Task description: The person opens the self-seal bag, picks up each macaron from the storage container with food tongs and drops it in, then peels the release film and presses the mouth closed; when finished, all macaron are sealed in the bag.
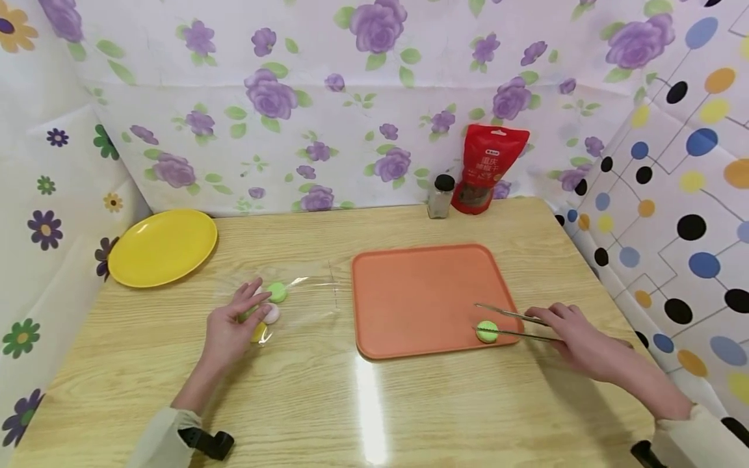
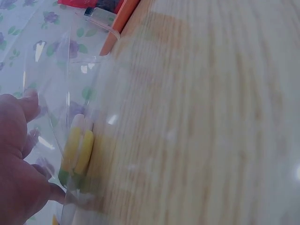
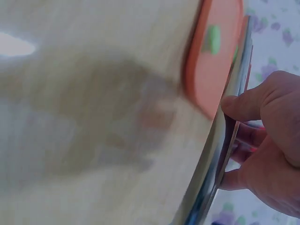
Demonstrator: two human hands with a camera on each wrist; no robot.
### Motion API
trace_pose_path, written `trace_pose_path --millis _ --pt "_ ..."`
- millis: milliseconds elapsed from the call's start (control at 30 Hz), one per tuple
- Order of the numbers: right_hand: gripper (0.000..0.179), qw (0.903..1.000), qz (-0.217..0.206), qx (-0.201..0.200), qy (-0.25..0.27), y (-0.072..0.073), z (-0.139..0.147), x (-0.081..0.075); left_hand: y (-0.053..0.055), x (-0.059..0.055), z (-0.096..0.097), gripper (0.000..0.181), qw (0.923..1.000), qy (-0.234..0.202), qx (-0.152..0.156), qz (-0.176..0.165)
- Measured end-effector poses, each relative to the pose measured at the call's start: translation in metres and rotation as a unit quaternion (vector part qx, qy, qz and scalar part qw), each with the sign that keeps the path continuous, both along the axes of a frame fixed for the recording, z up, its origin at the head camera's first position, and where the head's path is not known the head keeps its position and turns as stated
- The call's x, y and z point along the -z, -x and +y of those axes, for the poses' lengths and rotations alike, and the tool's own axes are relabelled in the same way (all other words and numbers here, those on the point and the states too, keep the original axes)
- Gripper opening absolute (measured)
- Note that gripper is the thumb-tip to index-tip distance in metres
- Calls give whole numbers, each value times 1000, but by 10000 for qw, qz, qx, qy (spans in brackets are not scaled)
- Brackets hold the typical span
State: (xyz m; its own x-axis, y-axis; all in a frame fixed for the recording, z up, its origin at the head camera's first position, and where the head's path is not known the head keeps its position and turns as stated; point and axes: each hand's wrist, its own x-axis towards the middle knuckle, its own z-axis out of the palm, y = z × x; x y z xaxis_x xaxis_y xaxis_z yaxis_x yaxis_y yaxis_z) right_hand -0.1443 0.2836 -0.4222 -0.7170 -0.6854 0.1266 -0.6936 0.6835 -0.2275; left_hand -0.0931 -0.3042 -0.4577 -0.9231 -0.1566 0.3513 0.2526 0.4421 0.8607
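Note:
My left hand (image 1: pixel 234 325) grips a clear plastic bag (image 1: pixel 310 286) lying on the table, its fingers curled at the bag's left part. Inside show small round macarons: a green macaron (image 1: pixel 277 292), a pale one (image 1: pixel 272 313) and a yellow one (image 1: pixel 258 333). Part of them is hidden by the fingers. Metal tongs (image 1: pixel 535 337) are in my right hand (image 1: pixel 585 344), held between thumb and fingers, with their arms spread apart. Their near arm crosses over a green macaron (image 1: pixel 487 324) on the orange tray (image 1: pixel 421 292); the far arm is clear of it.
A yellow plate (image 1: pixel 164 247) lies at the back left of the wooden table (image 1: pixel 292 403). At the back right stand a glass jar with a black lid (image 1: pixel 440 197) and a red pouch (image 1: pixel 490 162). Patterned cloth walls (image 1: pixel 328 130) enclose the table's back and sides.

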Motion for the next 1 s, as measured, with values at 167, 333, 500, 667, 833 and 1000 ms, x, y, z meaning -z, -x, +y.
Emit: trace_pose_path --millis 167,333,500,667,833,1000 --pt "66 9991 413 25 -82 -1 21 8 -2 -2 -1 23 9999 -106 16 10" --pt "66 9993 340 100 -110 -1 28 11 -2 -1 -1 24 9999 -122 -19 5" --pt "66 9995 243 139 -111 0 30 13 -1 1 -2 25 9999 -113 -33 1" --pt "64 9995 226 133 -158 2 29 16 -1 0 -1 24 10000 -85 -34 -30" --pt "62 9994 245 128 -200 3 28 17 0 -1 1 25 9999 -118 1 40" --pt "63 9986 519 -107 87 2 25 18 0 -1 2 25 10000 -83 -11 26"
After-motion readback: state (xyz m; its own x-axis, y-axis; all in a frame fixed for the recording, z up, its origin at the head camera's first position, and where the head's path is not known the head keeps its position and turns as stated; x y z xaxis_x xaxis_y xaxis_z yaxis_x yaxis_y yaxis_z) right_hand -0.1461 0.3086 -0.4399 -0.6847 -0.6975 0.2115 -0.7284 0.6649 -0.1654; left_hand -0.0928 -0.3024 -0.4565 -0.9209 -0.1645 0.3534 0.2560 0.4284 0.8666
